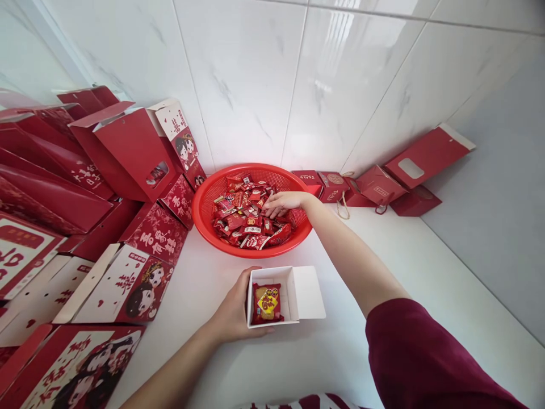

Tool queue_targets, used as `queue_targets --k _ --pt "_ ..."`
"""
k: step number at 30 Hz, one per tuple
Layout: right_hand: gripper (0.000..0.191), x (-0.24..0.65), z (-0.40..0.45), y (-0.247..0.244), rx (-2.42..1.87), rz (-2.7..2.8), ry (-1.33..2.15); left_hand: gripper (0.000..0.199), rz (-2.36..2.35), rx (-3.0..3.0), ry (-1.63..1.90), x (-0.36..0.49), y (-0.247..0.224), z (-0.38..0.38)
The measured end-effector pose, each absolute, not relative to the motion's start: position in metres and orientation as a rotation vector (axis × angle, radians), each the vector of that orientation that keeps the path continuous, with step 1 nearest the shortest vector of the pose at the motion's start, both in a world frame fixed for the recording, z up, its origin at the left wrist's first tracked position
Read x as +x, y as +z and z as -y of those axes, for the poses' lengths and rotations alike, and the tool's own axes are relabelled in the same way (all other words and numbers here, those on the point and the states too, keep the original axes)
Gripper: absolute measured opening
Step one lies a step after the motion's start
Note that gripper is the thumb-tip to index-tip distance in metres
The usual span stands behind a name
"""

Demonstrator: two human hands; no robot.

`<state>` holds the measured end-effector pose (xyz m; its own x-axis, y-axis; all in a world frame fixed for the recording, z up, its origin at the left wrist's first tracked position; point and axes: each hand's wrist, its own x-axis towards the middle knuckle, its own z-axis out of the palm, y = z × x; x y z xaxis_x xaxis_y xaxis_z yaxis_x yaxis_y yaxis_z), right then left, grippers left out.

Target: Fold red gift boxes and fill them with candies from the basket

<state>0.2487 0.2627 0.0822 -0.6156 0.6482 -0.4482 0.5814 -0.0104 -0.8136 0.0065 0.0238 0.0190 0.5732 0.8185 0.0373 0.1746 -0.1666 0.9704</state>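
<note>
My left hand (233,309) is closed round the left side of a small white-lined box (289,292), its thumb and fingers at the box's edges. The box's lid flap (310,292) stands open to the right. Inside, toward the left, lies one red-wrapped snack packet (267,304) with a yellow diamond and dark lettering. My right hand (283,203) reaches into a red plastic basket (251,253) and touches the heap of red-wrapped candies (244,213). Its fingers are loosely bent and apart, with the tips partly hidden among the wrappers.
Red and white gift boxes (147,227) are stacked along the left side, some tall and leaning. Smaller red boxes (334,184) with cord handles line the wall behind the basket. A larger red box with a window (428,156) rests at the right corner. Tiled walls bound the white tabletop (383,255).
</note>
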Motion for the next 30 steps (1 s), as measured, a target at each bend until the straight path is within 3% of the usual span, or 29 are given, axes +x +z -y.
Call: queue_targets --k 8,16,20,25,30 --pt "0.066 0.233 -0.26 0.071 -1.424 2.588 1.275 0.098 -0.829 1.7 0.679 0.006 0.022 -0.024" --pt "0.025 0.237 -0.234 0.092 -1.416 2.42 0.842 0.098 -0.815 1.66 0.704 0.007 0.022 -0.023" --pt "0.032 0.236 -0.185 0.106 -1.267 2.249 0.908 0.098 -0.809 1.667 0.709 0.007 0.022 -0.022" --pt "0.025 0.243 -0.119 0.124 -0.813 1.936 1.488 0.101 -0.787 1.705 0.727 0.008 0.019 -0.023" --pt "0.014 0.251 -0.092 0.135 -0.81 2.334 1.379 0.102 -0.796 1.761 0.729 0.008 0.015 -0.025"
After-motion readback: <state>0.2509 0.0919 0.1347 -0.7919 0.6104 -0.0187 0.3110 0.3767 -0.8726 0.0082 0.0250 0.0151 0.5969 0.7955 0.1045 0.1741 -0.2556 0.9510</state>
